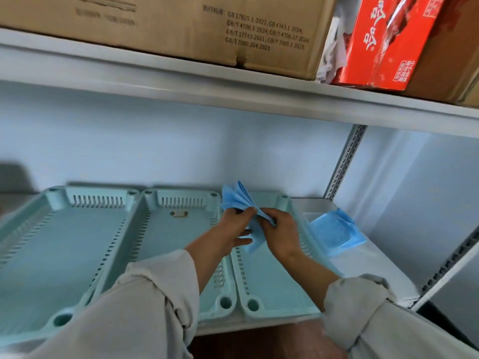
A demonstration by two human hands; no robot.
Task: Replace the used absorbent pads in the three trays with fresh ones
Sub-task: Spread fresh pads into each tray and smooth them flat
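Sleeves (145, 301) are filling the near view, both arms reaching over the shelf (363, 265). Three trays are lying side by side on it: left tray (51, 242), middle tray (160, 234) and right tray (272, 281), all showing bare floors, apparently awaiting liners. Beside the right tray, spare blue pads (335, 233) are sitting within reach. Left hand (234, 225) and right hand (281, 233) are each keeping a pinching grip on a folded blue pad (239, 199) over the right tray, seemingly pulling it open for laying.
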